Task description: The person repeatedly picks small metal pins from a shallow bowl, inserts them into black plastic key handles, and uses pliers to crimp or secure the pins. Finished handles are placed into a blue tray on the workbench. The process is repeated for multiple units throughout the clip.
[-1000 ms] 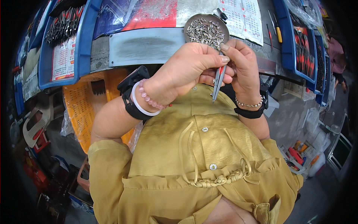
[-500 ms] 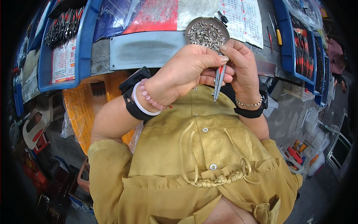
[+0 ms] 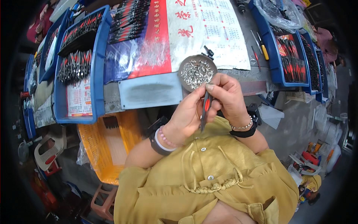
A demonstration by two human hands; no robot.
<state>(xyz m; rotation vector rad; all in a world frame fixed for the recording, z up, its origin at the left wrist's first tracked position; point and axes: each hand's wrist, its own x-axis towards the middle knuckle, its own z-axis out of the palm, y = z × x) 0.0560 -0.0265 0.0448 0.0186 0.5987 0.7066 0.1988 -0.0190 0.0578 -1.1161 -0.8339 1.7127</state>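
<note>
A slim black-and-red drawing compass (image 3: 206, 109) points downward between my two hands, in front of my chest. My left hand (image 3: 188, 114) is closed around its upper part, thumb pressed near the top end. There my right hand (image 3: 228, 95) pinches with thumb and forefinger, its other fingers curled behind the compass. Any small part between the fingertips is hidden. Just beyond the hands sits a round bowl (image 3: 180, 71), filled with small silvery metal pins (image 3: 197, 73).
Blue bins (image 3: 99, 74) of black-and-red compasses stand left, and another blue bin (image 3: 274, 67) right. More compasses (image 3: 128, 20) lie on the table. A grey-blue plate (image 3: 149, 92) lies left of the bowl. A yellow-handled screwdriver (image 3: 264, 51) lies right. An orange basket (image 3: 95, 147) sits below the table edge.
The view has shifted, so the table shows more fully and the hands appear lower. The compass has turned, showing its black-and-red side instead of grey. Both hands stay closed on it.
</note>
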